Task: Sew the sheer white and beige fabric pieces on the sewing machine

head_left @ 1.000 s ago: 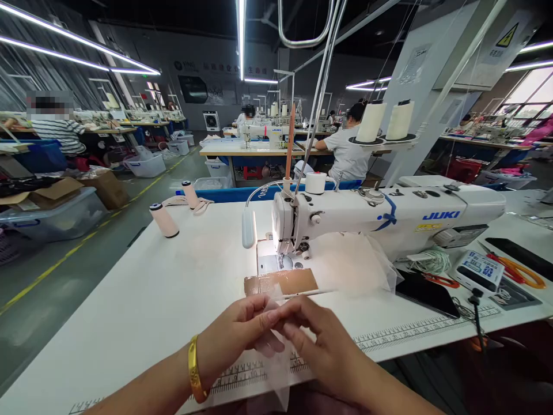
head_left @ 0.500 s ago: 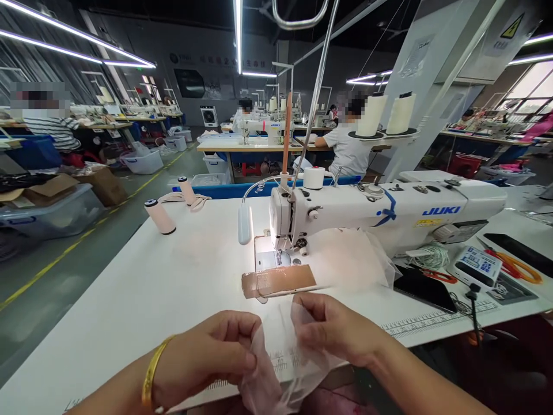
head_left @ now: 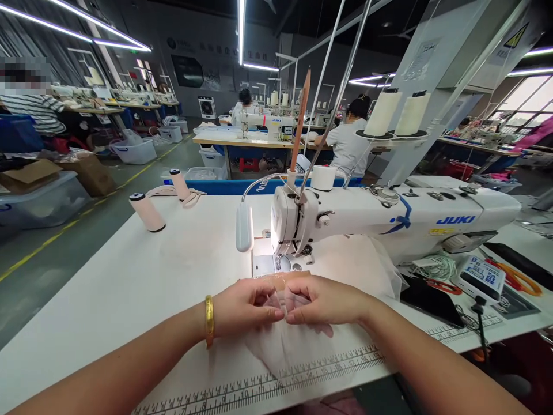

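My left hand [head_left: 244, 306] and my right hand [head_left: 325, 301] meet fingertip to fingertip on the white table [head_left: 142, 288], both pinching a piece of sheer white fabric [head_left: 294, 346]. The fabric spreads toward me over the printed ruler [head_left: 259, 387] at the table's front edge. Just beyond my fingers lies a tan strip [head_left: 276, 279], mostly covered by my hands, in front of the needle of the white JUKI sewing machine [head_left: 389, 216]. A gold bangle sits on my left wrist.
Two thread cones [head_left: 147, 212] stand at the table's far left. A dark phone [head_left: 430, 300], orange scissors [head_left: 516, 276], a control box [head_left: 481, 276] and a cable lie to the right. More sheer fabric [head_left: 358, 262] piles under the machine arm. Other people sit at tables behind.
My hands moved forward from the table's front edge onto the table and came together, carrying the sheer fabric up to the tan strip near the needle.
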Motion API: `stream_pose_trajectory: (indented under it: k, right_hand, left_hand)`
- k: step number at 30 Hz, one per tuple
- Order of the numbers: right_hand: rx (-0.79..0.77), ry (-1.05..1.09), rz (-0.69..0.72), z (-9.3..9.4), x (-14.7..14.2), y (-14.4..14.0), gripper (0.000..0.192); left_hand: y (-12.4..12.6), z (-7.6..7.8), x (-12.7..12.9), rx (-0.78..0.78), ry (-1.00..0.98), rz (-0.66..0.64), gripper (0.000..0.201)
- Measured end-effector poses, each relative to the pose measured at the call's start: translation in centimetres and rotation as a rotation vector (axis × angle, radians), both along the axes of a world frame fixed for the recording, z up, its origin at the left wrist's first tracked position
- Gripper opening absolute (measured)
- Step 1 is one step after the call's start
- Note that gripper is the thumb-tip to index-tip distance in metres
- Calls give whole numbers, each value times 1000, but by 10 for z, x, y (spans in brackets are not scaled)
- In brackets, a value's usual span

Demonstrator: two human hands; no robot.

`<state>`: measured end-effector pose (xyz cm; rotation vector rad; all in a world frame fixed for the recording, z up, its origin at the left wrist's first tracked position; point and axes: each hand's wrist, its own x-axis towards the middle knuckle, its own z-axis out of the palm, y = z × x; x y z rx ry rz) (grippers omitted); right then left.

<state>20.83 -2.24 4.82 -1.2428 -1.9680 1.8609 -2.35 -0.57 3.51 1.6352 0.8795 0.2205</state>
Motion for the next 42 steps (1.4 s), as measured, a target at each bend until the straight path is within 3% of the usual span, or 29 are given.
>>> stream_pose_trajectory:
  k: [3, 7, 11, 15, 20, 26, 33, 38, 42]
  right_hand:
    - [40, 64, 24, -8, 1, 16, 24]
    - [98, 163, -148, -24, -3, 17, 33]
    - [213, 209, -262, -29, -10, 4, 41]
    - [307, 175, -305, -31, -16, -2, 30]
    - [337, 172, -326, -32, -19, -2, 18]
    - [415, 126, -330, -30, -21, -4, 14]
    - [440, 124, -354, -32, -21, -7, 11]
    - [607, 100, -352, -31, -24, -8, 14]
    - [665, 87, -358, -32, -25, -10, 15]
  left_hand:
    - [5, -8, 3, 70, -36, 101, 30]
    - [3, -14, 1, 170, -56, 135, 31]
    - [-4, -10, -1, 145, -129, 138, 34]
    - [-7, -7, 1, 116, -199, 122, 31]
    - [-8, -11, 3, 202, -218, 126, 26]
    - [-12, -17, 5, 387, -137, 247, 19]
    - [-12, -16, 7, 367, -171, 279, 25]
    - [-14, -20, 7, 442, -108, 348, 21]
    - [-16, -24, 9, 366, -105, 432, 25]
